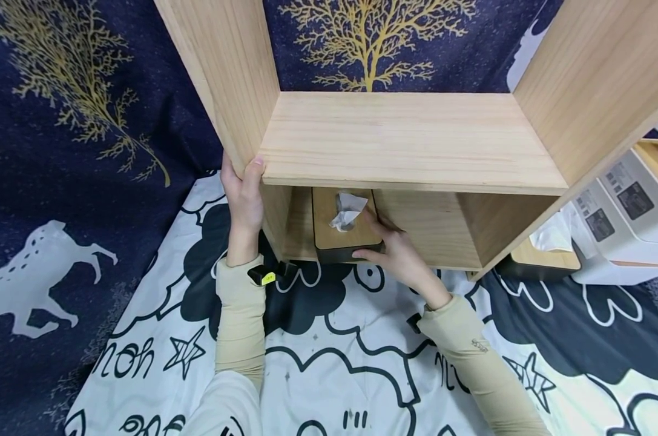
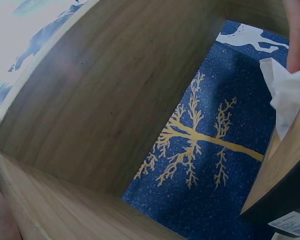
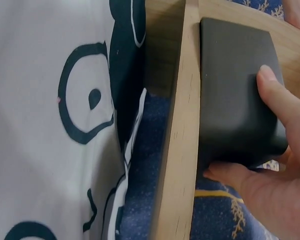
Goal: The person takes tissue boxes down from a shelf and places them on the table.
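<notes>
A tissue box [image 1: 329,233] with a wooden lid and dark sides stands on the lower board at the left of a pale wooden shelf unit [image 1: 410,142]. White tissue [image 1: 347,212] sticks up from its slot. My right hand [image 1: 396,251] grips the box's right end; in the right wrist view its thumb [image 3: 272,90] presses on the dark side [image 3: 235,95]. My left hand [image 1: 245,197] holds the front edge of the unit's left side panel, thumb on the near side, other fingers partly hidden. The left wrist view shows the box's label [image 2: 292,220].
To the right of the unit stand another tissue box [image 1: 546,260] and white packages [image 1: 628,206]. A patterned white cloth [image 1: 329,363] covers the surface in front. Dark blue fabric with gold trees [image 1: 72,151] hangs behind and at the left.
</notes>
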